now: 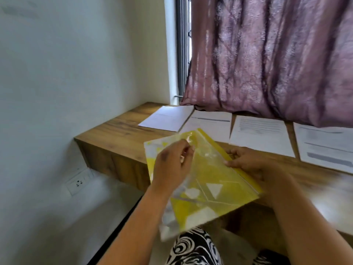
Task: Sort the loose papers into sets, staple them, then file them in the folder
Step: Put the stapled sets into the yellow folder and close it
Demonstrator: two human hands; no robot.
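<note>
Left hand: raised over the upper face of the folder, fingers curled and pinching at its clear plastic near the top edge.
Right hand: grips the folder's right edge, thumb on top along the yellow strip, the other fingers hidden beneath.
Folder: one, a yellow and clear plastic zip folder with pale triangle shapes, held tilted in the air in front of the counter's near edge, above the person's lap; whether it holds papers I cannot tell.
Paper sets on the counter: four in view, laid in a row along the back under the curtain.
First paper set: leftmost, near the window corner, angled, print too faint to read.
Second paper set: just right of the first, its near corner behind the folder.
Third paper set: apart from the second by a narrow strip of wood.
Fourth paper set: rightmost, cut off by the picture's edge.
Counter: one, wood-grain, set against the white wall.
Curtain: one, mauve and patterned, its hem resting on the counter's back.
Wall socket: one white plate low on the left wall.
Clothing: black-and-white swirl fabric on the lap.
</note>
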